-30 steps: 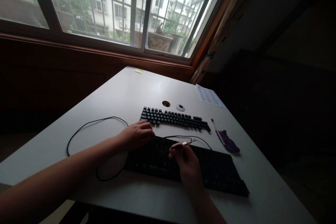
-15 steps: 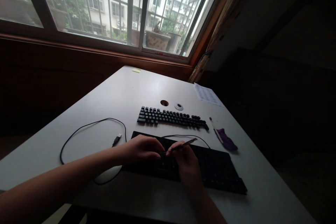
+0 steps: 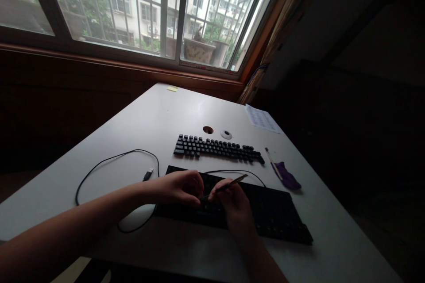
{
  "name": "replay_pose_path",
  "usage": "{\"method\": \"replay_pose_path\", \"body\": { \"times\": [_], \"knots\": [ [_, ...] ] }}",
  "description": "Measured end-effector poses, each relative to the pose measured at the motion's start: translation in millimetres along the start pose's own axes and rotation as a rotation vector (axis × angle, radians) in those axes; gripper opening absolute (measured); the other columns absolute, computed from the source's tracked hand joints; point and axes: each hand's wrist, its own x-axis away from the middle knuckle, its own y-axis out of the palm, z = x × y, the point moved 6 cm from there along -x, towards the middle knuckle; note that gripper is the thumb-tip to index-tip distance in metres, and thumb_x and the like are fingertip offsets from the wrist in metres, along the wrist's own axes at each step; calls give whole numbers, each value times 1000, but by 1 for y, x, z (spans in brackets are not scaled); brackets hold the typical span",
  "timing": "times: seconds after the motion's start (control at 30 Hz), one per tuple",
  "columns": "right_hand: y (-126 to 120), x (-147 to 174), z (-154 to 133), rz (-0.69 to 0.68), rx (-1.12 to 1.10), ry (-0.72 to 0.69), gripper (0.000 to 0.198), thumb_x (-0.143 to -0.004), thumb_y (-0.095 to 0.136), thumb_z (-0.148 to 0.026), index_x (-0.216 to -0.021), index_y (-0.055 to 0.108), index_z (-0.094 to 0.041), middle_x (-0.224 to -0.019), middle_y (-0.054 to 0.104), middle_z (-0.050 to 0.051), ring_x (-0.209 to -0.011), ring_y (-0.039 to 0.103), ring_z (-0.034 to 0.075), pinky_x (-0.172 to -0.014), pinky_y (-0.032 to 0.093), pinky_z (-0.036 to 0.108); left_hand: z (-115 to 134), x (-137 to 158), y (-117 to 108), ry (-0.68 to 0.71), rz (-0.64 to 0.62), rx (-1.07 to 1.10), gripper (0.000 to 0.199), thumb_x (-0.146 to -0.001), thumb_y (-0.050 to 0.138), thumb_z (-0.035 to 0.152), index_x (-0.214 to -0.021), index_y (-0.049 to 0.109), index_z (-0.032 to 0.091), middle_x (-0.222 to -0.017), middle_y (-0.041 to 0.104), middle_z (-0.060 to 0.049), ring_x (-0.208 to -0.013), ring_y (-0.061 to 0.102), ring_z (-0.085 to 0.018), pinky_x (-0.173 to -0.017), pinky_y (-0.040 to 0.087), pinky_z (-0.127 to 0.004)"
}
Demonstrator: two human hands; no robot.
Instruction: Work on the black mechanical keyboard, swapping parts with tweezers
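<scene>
Left hand (image 3: 181, 188): moved from black keycaps (image 3: 215, 147) toward slim dark tool (image 3: 234, 181); grip unclear. Right hand (image 3: 236, 205) clamps it; likely light, stiff; hold mid-shaft.

Table (image 3: 142, 124): white, below the right hand (image 3: 236, 205)
Keyboard (image 3: 272, 208): directly under its grip
Keycaps (image 3: 219, 148): just beyond
Purple cloth (image 3: 288, 177): farther right

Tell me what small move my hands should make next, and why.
Perhaps steady the slim tool with your left hand: your right hand grips it over the black keyboard, its tip close to the left hand, though whether they touch is unclear.
</scene>
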Motion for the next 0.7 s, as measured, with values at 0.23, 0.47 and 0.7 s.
{"method": "replay_pose_path", "body": {
  "times": [0.23, 0.47, 0.7],
  "knots": [
    [1, 1, 5, -18, 30, 22, 21, -93, 61, -42, -89, 62, -21, -75, 65, 2, -62, 61, 16, -57, 46, 28, 0, 1, 1, 5, -42, -24, 33, -81, 77, 24, -102, 52, 17, -102, 69, -6, -92, 65, -17, -78, 53, -31],
    [-9, -3, 8, 61, -49, -13, 13, -94, 62, -36, -92, 62, -23, -80, 64, 1, -70, 60, 17, -63, 44, 29, 1, 6, 3, -6, -85, -153, 38, -79, 78, 20, -104, 50, 19, -102, 71, -6, -88, 68, -18, -73, 54, -30],
    [-15, 0, -2, 199, -42, -30, 13, -94, 60, -34, -89, 60, -23, -82, 56, 1, -73, 51, 16, -68, 43, 29, 0, -1, -8, 83, 35, 31, 28, -82, 76, 20, -100, 55, 16, -103, 69, -6, -95, 65, -16, -84, 51, -33]
  ]
}}
